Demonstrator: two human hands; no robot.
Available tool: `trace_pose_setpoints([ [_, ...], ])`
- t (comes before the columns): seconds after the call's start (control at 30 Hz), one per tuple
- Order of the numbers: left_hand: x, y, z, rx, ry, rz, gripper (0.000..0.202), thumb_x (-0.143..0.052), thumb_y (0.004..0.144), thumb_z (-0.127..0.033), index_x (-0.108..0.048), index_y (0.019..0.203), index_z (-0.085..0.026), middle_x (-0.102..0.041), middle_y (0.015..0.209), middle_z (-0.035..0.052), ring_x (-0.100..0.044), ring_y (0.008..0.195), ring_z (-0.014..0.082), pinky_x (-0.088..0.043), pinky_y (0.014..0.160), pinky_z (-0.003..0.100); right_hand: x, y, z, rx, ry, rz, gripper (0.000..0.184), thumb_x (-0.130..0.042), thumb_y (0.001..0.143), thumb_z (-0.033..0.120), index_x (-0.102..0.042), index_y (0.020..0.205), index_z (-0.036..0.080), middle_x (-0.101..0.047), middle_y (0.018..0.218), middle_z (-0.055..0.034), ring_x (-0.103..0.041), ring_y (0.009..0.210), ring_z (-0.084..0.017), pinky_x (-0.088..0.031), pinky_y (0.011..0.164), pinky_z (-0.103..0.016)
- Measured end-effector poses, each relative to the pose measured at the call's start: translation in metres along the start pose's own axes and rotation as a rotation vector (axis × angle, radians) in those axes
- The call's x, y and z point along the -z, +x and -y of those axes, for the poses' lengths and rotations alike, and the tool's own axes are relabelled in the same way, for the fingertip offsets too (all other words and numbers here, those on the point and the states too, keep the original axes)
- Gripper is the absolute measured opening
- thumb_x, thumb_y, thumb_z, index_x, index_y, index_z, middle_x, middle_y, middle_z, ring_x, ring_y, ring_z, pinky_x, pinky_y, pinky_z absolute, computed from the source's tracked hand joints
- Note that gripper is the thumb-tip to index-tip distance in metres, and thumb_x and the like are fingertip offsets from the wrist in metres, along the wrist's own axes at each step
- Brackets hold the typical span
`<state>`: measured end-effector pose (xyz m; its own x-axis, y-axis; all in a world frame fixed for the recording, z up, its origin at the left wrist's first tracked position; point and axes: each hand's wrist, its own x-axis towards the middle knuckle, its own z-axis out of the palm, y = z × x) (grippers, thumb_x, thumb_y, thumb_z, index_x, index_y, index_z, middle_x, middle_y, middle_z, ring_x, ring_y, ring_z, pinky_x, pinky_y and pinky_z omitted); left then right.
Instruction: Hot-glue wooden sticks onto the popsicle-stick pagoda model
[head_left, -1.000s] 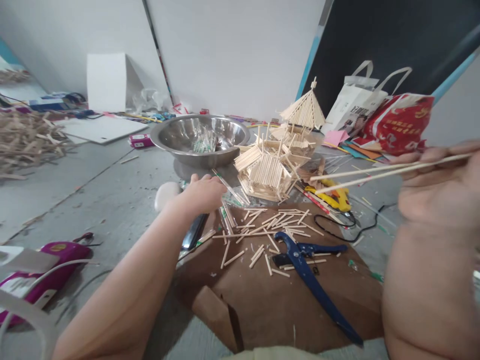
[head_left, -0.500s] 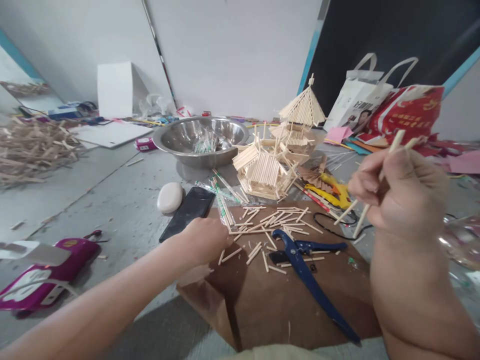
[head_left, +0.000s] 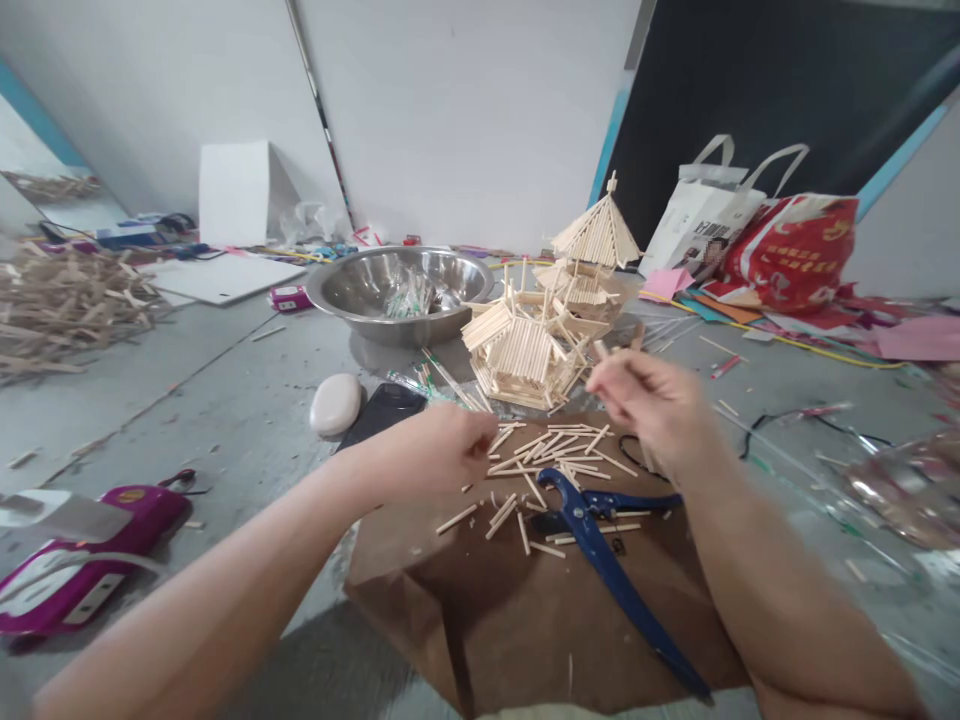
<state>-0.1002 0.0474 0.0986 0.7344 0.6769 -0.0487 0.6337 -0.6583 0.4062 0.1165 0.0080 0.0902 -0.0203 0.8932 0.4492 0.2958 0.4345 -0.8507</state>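
Observation:
My right hand [head_left: 649, 405] is closed on wooden sticks [head_left: 600, 349], whose pale ends poke out above its fingers beside the stick model [head_left: 525, 350]. My left hand [head_left: 442, 450], curled with its fingertips turned away, hovers at the left edge of a pile of short cut sticks [head_left: 566, 440]. Whatever it may hold is hidden. Under the pile lies a sheet of brown paper [head_left: 570, 620]. A blue pipe cutter [head_left: 607, 560] rests on that paper between my arms. Behind the first model rises a taller stick tower with a pointed roof [head_left: 598, 232].
A steel bowl [head_left: 401, 295] with wrapped sticks stands at the back. Near my left arm lie a black phone [head_left: 382, 415], a white rounded case [head_left: 335, 405] and a purple power strip [head_left: 97, 560]. Bags [head_left: 795, 250] lean at back right; loose sticks [head_left: 67, 310] heap at far left.
My right hand has come inward and left from the right side, bringing its sticks close to the model. My left hand has shifted right and slightly up toward the cut sticks.

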Motion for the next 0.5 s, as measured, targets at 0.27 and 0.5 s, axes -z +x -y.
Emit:
trace_pose_setpoints([
  [0.27, -0.017, 0.046, -0.017, 0.014, -0.598, -0.114, 0.015, -0.041, 0.074, -0.025, -0.053, 0.073, -0.015, -0.047, 0.046, -0.0041, -0.043, 0.038, 0.0056, -0.032, 0.039, 0.017, -0.017, 0.015, -0.020, -0.060, -0.141, 0.080, 0.019, -0.045, 0.077, 0.034, -0.052, 0.069, 0.017, -0.046, 0.058, 0.0038, -0.042, 0.056, -0.008, -0.033, 0.056, -0.022],
  [0.5, -0.032, 0.058, -0.011, 0.096, -0.819, -0.167, 0.020, -0.050, 0.072, -0.033, -0.057, 0.074, -0.014, -0.048, 0.044, -0.0034, -0.044, 0.038, 0.0053, -0.033, 0.039, 0.017, -0.009, 0.020, -0.029, -0.127, -0.102, -0.063, 0.019, -0.050, 0.073, 0.037, -0.052, 0.070, 0.018, -0.048, 0.055, 0.0044, -0.042, 0.049, -0.008, -0.033, 0.050, -0.022],
])
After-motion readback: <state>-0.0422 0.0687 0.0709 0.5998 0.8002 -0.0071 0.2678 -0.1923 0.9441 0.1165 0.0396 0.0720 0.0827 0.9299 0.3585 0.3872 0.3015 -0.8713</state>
